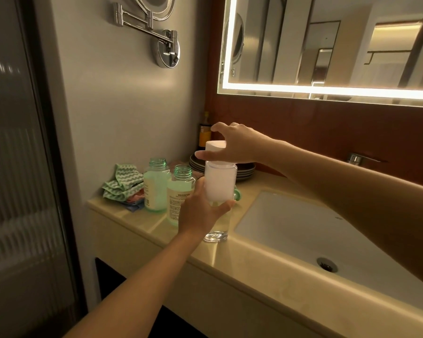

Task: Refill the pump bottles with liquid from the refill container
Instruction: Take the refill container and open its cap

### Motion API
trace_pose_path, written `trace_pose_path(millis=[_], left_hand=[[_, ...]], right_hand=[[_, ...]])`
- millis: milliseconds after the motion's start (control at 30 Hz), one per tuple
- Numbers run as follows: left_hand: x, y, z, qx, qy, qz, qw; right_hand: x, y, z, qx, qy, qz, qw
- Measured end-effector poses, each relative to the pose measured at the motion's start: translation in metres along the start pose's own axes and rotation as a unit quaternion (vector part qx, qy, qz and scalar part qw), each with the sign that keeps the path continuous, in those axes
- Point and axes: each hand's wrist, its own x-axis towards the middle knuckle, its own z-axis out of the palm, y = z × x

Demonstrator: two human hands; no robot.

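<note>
My left hand (200, 211) grips the lower body of a white refill container (220, 181), held upright above the counter. My right hand (232, 145) reaches in from the right, its fingers curled round the container's white cap (215, 145). Two green-tinted bottles with open threaded necks stand just left of it: one further back (155, 185), one nearer (180, 191), both partly filled with pale liquid. A green pump part (237, 194) peeks out behind the container. A clear glass (215, 234) stands on the counter below my left hand.
A green-and-white cloth (122, 182) lies folded at the counter's left end. Dark stacked plates (242, 169) and a dark bottle (204, 132) sit at the back. The white sink (315, 230) lies to the right, its tap (357, 158) behind. Beige counter (137, 215).
</note>
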Motion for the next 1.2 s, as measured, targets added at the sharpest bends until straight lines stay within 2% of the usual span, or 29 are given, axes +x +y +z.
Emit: trace_pose_path(millis=[100,200,267,333,400,500,600,767,833,933,967,1033,1100,1200], left_hand=[[0.000,0.000,0.000,0.006,0.000,-0.003,1.000],[0.000,0.000,0.000,0.009,-0.002,-0.003,1.000],[0.000,0.000,0.000,0.004,-0.003,-0.006,1.000],[0.001,0.000,0.000,-0.003,-0.006,-0.010,1.000],[0.000,0.000,0.000,-0.007,-0.007,-0.009,1.000],[0.000,0.000,0.000,-0.001,-0.003,-0.006,1.000],[0.000,0.001,0.000,0.006,0.001,-0.006,1.000],[0.000,0.001,0.000,0.006,0.003,-0.010,1.000],[-0.001,0.001,0.000,0.006,0.002,-0.006,1.000],[-0.001,0.001,-0.001,0.006,0.003,-0.005,1.000],[0.000,0.001,-0.001,0.007,0.003,-0.005,1.000],[-0.001,0.001,0.000,0.012,0.004,-0.004,1.000],[0.000,0.001,0.000,0.016,0.004,-0.005,1.000],[0.000,0.001,0.000,0.019,0.003,-0.007,1.000]], right_hand=[[0.000,0.000,0.001,0.018,-0.012,-0.020,1.000],[0.001,0.001,-0.004,0.132,-0.076,-0.021,0.988],[0.002,0.002,-0.008,0.170,-0.096,-0.020,0.980],[0.003,0.003,-0.007,0.137,-0.081,-0.019,0.987],[0.004,0.002,-0.006,0.038,-0.030,-0.012,0.999],[0.003,0.003,-0.004,-0.088,0.034,-0.016,0.995],[0.001,0.004,-0.002,-0.068,0.019,-0.039,0.997],[0.001,0.004,-0.014,0.103,-0.102,-0.022,0.989],[0.002,0.003,-0.013,0.066,-0.093,-0.002,0.993],[0.001,0.001,-0.007,-0.102,-0.007,-0.002,0.995],[0.000,0.002,-0.005,-0.127,0.009,-0.005,0.992],[0.000,0.004,-0.002,-0.097,0.001,-0.008,0.995],[0.000,0.005,-0.002,-0.003,-0.037,-0.004,0.999],[0.000,0.006,-0.005,0.144,-0.088,0.003,0.986]])
